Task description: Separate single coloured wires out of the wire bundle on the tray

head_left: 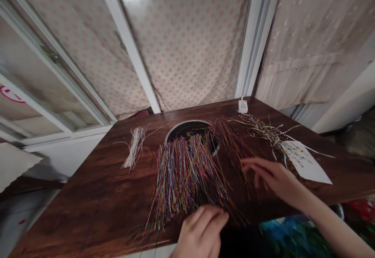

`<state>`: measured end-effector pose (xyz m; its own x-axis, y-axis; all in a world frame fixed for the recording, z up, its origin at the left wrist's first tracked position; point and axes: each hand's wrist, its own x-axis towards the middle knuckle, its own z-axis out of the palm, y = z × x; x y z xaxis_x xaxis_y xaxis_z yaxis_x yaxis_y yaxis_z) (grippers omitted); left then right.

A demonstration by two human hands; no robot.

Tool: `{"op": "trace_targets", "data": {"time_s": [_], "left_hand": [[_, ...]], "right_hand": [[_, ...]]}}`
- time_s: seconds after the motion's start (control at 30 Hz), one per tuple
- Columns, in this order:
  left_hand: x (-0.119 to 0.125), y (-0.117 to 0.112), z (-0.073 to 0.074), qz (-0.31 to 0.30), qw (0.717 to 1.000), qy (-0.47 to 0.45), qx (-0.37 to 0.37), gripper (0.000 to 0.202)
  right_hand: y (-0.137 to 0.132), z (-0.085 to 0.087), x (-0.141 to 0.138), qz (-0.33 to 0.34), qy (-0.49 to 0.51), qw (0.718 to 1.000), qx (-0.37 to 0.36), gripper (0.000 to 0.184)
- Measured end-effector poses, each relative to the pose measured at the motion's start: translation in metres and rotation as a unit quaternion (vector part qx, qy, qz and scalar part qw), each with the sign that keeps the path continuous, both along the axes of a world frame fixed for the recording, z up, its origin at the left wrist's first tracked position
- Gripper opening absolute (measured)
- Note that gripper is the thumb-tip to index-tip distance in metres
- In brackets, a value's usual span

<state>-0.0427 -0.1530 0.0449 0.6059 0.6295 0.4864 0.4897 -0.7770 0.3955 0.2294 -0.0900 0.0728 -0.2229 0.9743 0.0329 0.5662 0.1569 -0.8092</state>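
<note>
A wide heap of thin, multicoloured wires (181, 172) lies in the middle of the table, with strands pointing toward me. At its near edge my left hand (202, 230) is closed, thumb against the curled fingers. Whatever is in that pinch is too small or hidden to make out. My right hand (272, 174) reaches in from the right, fingers stretched and a little apart. Its fingertips are at a looser bunch of reddish-orange wires (234, 144), and no strand is clearly gripped.
Under the heap's far end lies a dark round plate (190, 125) with a pale rim. A white strand bundle (135, 148) is at left. Black-and-white strands (263, 129), a white sheet with coloured dots (307, 164) and a small white box (242, 106) are at right on the brown table (99, 187).
</note>
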Motion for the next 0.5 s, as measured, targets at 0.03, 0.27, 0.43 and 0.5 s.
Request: {"op": "trace_targets", "data": {"time_s": [0.03,0.27,0.43,0.5], "left_hand": [[0.01,0.021,0.014,-0.018,1.0,0.015,-0.016,0.036],[0.052,0.171,-0.006,0.118,0.962,0.228,-0.096,0.054],[0.033,0.193,-0.051,0.132,0.951,0.251,-0.121,0.059],[0.024,0.19,-0.054,0.135,0.955,0.237,-0.115,0.057]], "right_hand": [[0.026,-0.001,0.001,-0.021,-0.025,0.999,0.032,0.035],[0.13,-0.033,-0.037,-0.111,-0.258,0.943,0.18,0.025],[0.145,-0.062,-0.067,-0.12,-0.228,0.964,0.062,0.017],[0.15,-0.073,-0.072,-0.129,-0.223,0.965,0.047,0.017]]}}
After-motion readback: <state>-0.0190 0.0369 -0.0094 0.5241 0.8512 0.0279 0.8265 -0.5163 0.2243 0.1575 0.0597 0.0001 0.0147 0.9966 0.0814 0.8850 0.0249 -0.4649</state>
